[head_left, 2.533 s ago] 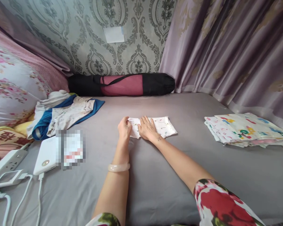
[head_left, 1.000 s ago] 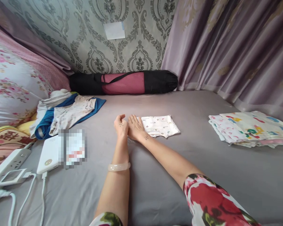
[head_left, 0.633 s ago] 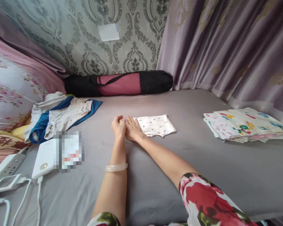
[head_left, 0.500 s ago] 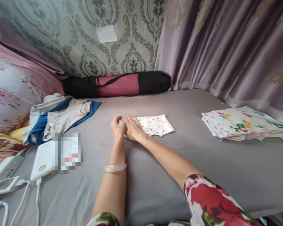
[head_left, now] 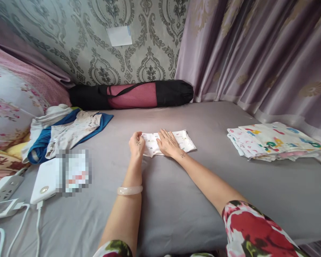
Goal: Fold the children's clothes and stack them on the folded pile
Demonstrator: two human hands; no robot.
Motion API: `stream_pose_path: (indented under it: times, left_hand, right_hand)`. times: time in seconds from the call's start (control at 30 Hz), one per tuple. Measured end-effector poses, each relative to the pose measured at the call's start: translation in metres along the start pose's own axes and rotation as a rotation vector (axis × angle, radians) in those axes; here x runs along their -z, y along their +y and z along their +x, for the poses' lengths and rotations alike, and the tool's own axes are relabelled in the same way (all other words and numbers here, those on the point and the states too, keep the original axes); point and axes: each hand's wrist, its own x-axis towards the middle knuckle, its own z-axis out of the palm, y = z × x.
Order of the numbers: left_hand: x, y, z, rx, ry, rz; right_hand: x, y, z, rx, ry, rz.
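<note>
Nearest you, the loose white charging cable [head_left: 38,228] runs to the white rectangular power bank [head_left: 43,184] on the smooth grey bedsheet [head_left: 176,200]. A wide sweep of your left arm could snag the cable and drag the power bank. The pale, glossy bangle [head_left: 130,190] on your left wrist sits clear of the cloth; lowered onto fabric, it could catch a fold.

The small white printed cotton garment [head_left: 186,140] lies folded and flat on the sheet, in front of you, under your hands. Your left hand [head_left: 137,143] is curled, apparently pinching its left edge; the exact grip is partly hidden. Your right hand [head_left: 169,143] is spread flat on its middle, palm down. Uneven pull between the two could skew the folded layers or rumple the lower edge. Light pressure could let the cloth slide.

To the right, the layered stack of colourful printed white cloths [head_left: 280,141] has uneven edges; a brush from your right forearm could shift its upper layers.
</note>
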Motion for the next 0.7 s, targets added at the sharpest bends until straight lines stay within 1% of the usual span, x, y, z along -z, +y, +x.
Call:
stream_pose_path:
  times: [0.17,0.37,0.5,0.7]
  left_hand:
    - [0.001,0.001,-0.001,-0.004,-0.023,0.03]
    - [0.001,0.002,-0.002,0.002,-0.03,0.045]
    - [0.0,-0.001,-0.001,0.001,-0.033,0.054]
    - [-0.001,-0.004,0.001,0.008,-0.036,0.076]
  right_hand:
    - [-0.006,0.0,0.0,-0.006,0.004,-0.003]
    - [-0.004,0.002,-0.001,-0.008,-0.01,0.02]
    - [0.006,0.01,-0.005,-0.027,-0.04,0.039]
    - [0.027,0.031,-0.018,-0.073,-0.065,-0.024]
